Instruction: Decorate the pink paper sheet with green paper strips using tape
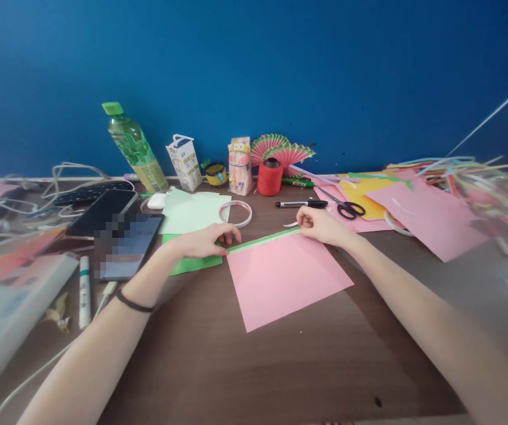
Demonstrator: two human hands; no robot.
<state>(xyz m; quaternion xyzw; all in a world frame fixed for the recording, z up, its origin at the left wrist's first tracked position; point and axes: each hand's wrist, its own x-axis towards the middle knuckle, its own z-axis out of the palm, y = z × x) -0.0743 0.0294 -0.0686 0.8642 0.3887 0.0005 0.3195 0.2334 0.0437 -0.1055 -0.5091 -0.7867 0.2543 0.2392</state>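
The right hand [321, 225] pinches the far edge of the pink paper [289, 280]; the left hand [204, 241], loosely opened, is at its left corner. Wide table [183, 360] surface lies on the near side.

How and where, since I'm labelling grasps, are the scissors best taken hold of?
Probably by the black handle loops, with the right hand coming from the near side. The scissors lie on coloured paper, loops toward the person and to the right, slim blades pointing away and leftward, so that approach should keep clear of the blades.
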